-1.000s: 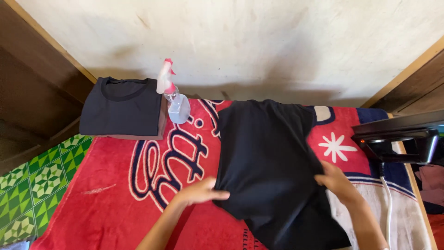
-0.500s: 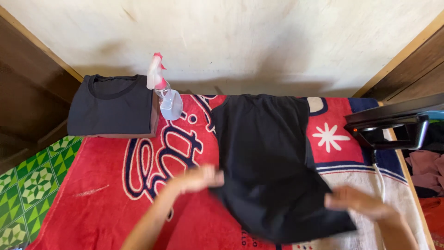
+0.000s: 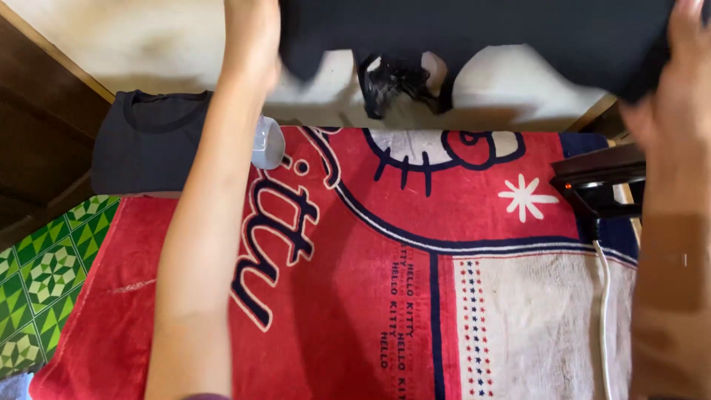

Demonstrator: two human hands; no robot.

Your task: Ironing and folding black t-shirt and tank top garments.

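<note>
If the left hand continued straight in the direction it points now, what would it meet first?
The left hand, gripping the raised black garment, points up and away towards the pale plaster wall. Probably that wall comes first; depth is unclear, and the picture's top edge cuts off the hand.

No packages, labels, signs or screens in view

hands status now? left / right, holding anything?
Left hand: closed on the black garment, raised at the top of view.
Right hand: gripping the same garment's other side; fingers blurred.
</note>
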